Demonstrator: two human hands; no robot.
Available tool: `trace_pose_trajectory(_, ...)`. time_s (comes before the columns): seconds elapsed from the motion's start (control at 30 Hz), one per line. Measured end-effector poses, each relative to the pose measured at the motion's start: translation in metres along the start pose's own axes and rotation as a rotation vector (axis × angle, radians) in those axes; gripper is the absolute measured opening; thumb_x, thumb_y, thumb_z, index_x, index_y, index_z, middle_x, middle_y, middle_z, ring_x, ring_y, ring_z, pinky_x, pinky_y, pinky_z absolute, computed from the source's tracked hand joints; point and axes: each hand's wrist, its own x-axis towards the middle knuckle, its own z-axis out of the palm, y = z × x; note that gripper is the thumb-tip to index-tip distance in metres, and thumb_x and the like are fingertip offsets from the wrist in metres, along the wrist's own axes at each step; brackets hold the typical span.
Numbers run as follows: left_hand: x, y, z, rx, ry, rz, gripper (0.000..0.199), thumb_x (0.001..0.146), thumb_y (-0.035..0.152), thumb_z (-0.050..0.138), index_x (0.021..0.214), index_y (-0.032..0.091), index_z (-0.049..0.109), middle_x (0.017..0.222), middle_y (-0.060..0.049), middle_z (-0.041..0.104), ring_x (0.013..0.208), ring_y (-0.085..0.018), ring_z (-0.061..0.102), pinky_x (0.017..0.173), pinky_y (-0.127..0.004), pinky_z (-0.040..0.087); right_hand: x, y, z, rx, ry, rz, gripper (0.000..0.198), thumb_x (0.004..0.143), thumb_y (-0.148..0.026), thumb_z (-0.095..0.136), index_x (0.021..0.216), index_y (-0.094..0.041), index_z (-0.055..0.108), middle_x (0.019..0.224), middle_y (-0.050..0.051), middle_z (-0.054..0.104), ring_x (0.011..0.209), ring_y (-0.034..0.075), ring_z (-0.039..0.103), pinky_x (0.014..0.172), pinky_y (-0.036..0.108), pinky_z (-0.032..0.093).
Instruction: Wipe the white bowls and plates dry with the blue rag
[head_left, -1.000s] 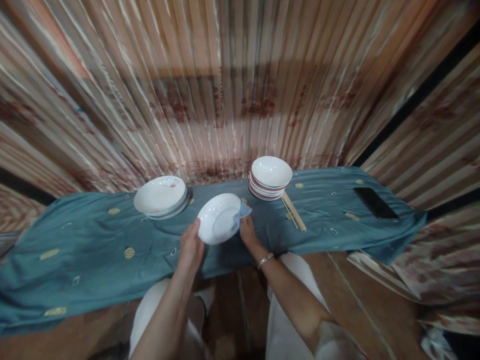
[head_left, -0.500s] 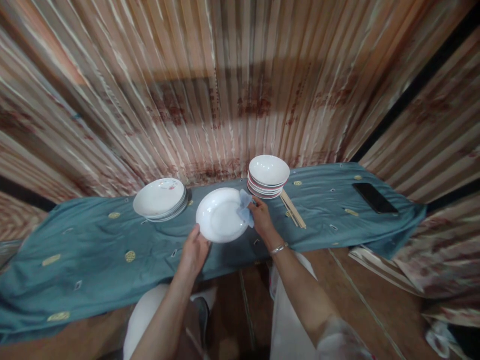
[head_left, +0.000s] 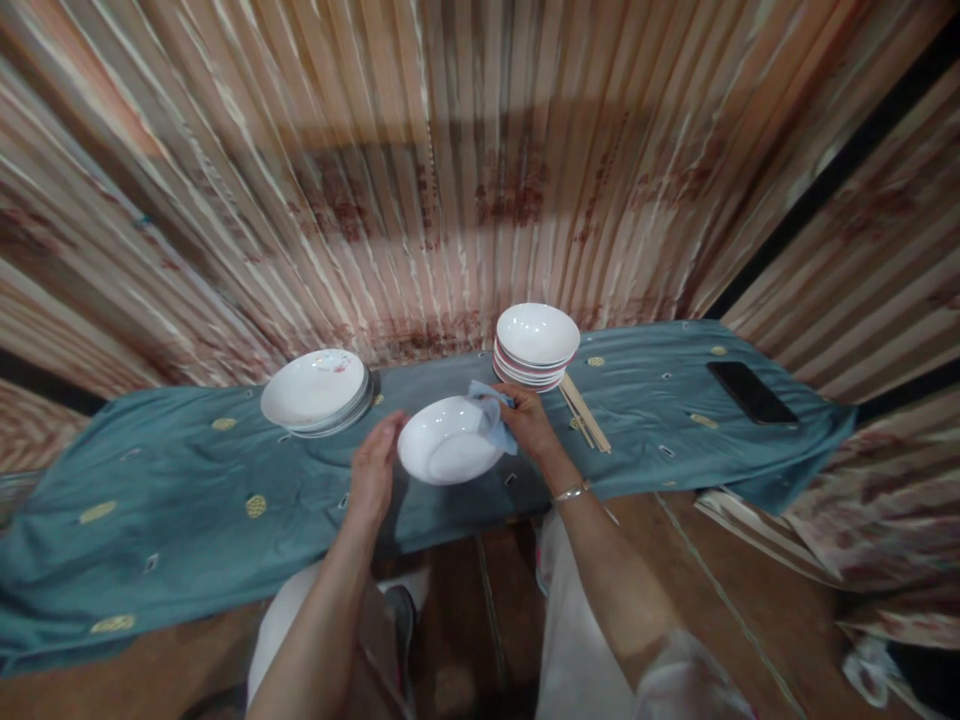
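A white plate (head_left: pixel 442 445) with a deep, glossy middle is held tilted above the front half of the table. My right hand (head_left: pixel 531 420) pinches its right rim through a crumpled light blue cloth (head_left: pixel 491 410). At the plate's left rim is my left hand (head_left: pixel 373 470), fingers stretched out and not wrapped round it; whether the fingertips touch the rim I cannot tell. Left of my hands stands a stack of white plates (head_left: pixel 315 390), the top one with a small floral print. A stack of white bowls (head_left: pixel 538 335), some red-edged, rises behind my right hand.
Wooden chopsticks (head_left: pixel 585 413) lie right of the bowls. A black phone (head_left: pixel 752 392) rests near the right end of the table. A green patterned cloth (head_left: pixel 202 520) covers the narrow table, and a pleated curtain (head_left: pixel 465 200) hangs close behind it.
The plate has turned and tilted more steeply between my hands. My left hand has loosened from its lower left rim and moved up and left. The cloth remains on the right rim.
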Motion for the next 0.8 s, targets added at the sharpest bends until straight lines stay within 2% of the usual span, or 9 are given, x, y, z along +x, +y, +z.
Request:
trace_pose_trajectory(0.1,-0.002,0.005,0.003,0.075,-0.075,0.007,0.039,0.059,0.049,0.081,0.079,0.015,0.074,0.077,-0.004,0.073,0.075,-0.018,0.064,0.071,-0.026,0.047,0.001,0.002,0.001,-0.086,-0.052,-0.062,0.032,0.075,-0.050,0.069,0.082,-0.020,0.077,0.065,-0.002,0.064,0.055,0.010,0.048,0.050,0.022,0.037)
trace_pose_trajectory(0.2,-0.009,0.007,0.007,0.075,-0.103,-0.028,0.041,0.057,0.051,0.082,0.068,0.015,0.068,0.062,0.000,0.067,0.058,-0.012,0.056,0.058,-0.022,0.041,0.002,0.004,0.007,-0.282,-0.057,-0.164,0.036,0.087,-0.051,0.056,0.087,-0.020,0.075,0.064,-0.002,0.062,0.056,0.012,0.051,0.052,0.022,0.041)
trace_pose_trajectory(0.27,-0.013,0.008,0.010,0.030,-0.108,-0.061,0.043,0.054,0.052,0.083,0.068,0.015,0.065,0.062,0.001,0.066,0.060,-0.012,0.057,0.059,-0.022,0.042,0.001,0.005,0.012,-0.438,-0.030,-0.274,0.040,0.095,-0.047,0.046,0.101,-0.019,0.073,0.077,0.002,0.068,0.070,0.016,0.060,0.066,0.027,0.050)
trace_pose_trajectory(0.33,-0.016,0.010,0.013,-0.031,-0.106,-0.098,0.045,0.052,0.051,0.085,0.071,0.016,0.065,0.064,0.000,0.067,0.067,-0.016,0.063,0.065,-0.024,0.047,0.000,0.007,0.020,-0.599,-0.004,-0.397,0.043,0.099,-0.041,0.036,0.117,-0.016,0.066,0.101,0.010,0.070,0.096,0.022,0.063,0.088,0.036,0.051)
trace_pose_trajectory(0.4,-0.019,0.010,0.016,-0.093,-0.097,-0.117,0.045,0.051,0.049,0.086,0.074,0.017,0.066,0.068,-0.001,0.069,0.076,-0.019,0.067,0.073,-0.029,0.050,-0.003,0.009,0.028,-0.758,0.009,-0.486,0.045,0.101,-0.035,0.032,0.130,-0.013,0.057,0.122,0.016,0.063,0.118,0.026,0.055,0.103,0.044,0.043)
trace_pose_trajectory(0.53,-0.020,0.007,0.013,-0.179,-0.077,-0.104,0.036,0.055,0.042,0.084,0.076,0.018,0.068,0.076,-0.004,0.072,0.086,-0.022,0.068,0.084,-0.033,0.051,-0.018,0.010,0.053,-0.981,-0.032,-0.578,0.049,0.099,-0.036,0.039,0.142,-0.014,0.044,0.143,0.018,0.046,0.137,0.030,0.035,0.112,0.053,0.033)
trace_pose_trajectory(0.67,-0.017,-0.003,0.002,-0.204,-0.036,-0.101,0.028,0.061,0.034,0.079,0.082,0.018,0.070,0.083,-0.005,0.074,0.088,-0.021,0.068,0.086,-0.033,0.050,-0.042,0.016,0.082,-1.056,-0.157,-0.709,0.048,0.095,-0.036,0.050,0.138,-0.015,0.051,0.152,0.016,0.038,0.146,0.034,0.017,0.116,0.056,0.026)
trace_pose_trajectory(0.8,-0.012,-0.013,-0.007,-0.234,0.051,-0.079,0.022,0.065,0.030,0.075,0.081,0.016,0.070,0.084,-0.004,0.074,0.083,-0.017,0.067,0.083,-0.029,0.050,-0.053,0.023,0.096,-1.089,-0.257,-0.766,0.042,0.093,-0.033,0.055,0.132,-0.019,0.056,0.154,0.010,0.037,0.148,0.032,0.015,0.117,0.053,0.025)
